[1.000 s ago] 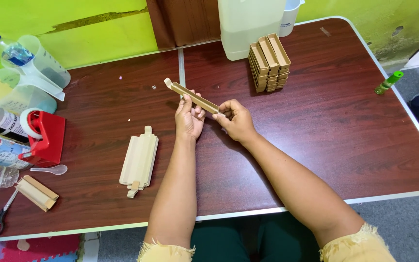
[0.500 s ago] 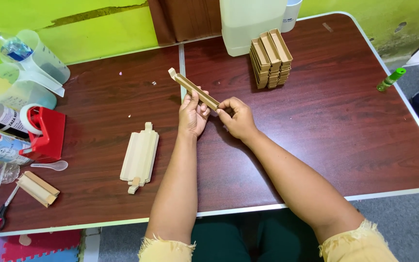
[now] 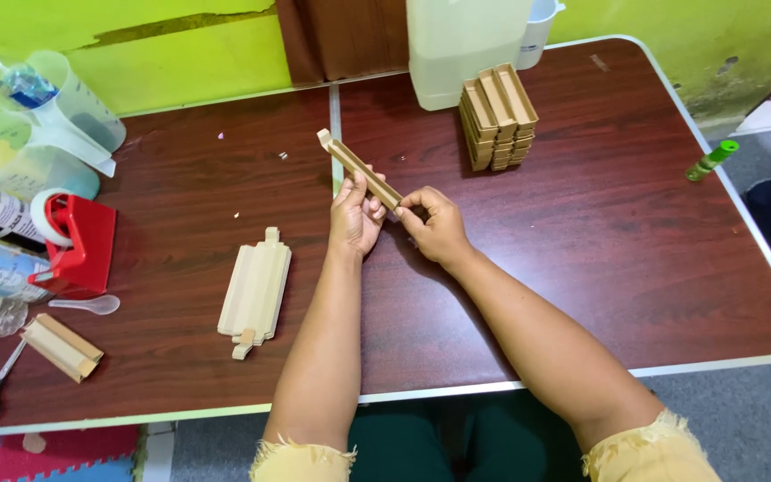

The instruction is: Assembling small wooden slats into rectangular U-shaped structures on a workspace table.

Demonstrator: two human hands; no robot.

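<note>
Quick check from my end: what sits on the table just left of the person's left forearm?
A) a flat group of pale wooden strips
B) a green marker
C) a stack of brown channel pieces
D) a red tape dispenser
A: the pale wooden strips lie flat on the table, close beside the left forearm; the other three items sit farther off.

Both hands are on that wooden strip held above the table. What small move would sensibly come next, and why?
Probably lowering the wooden strip toward the stack of tan pieces. The left hand and right hand pinch its near end, and its far end tilts up clear of the table.
</note>
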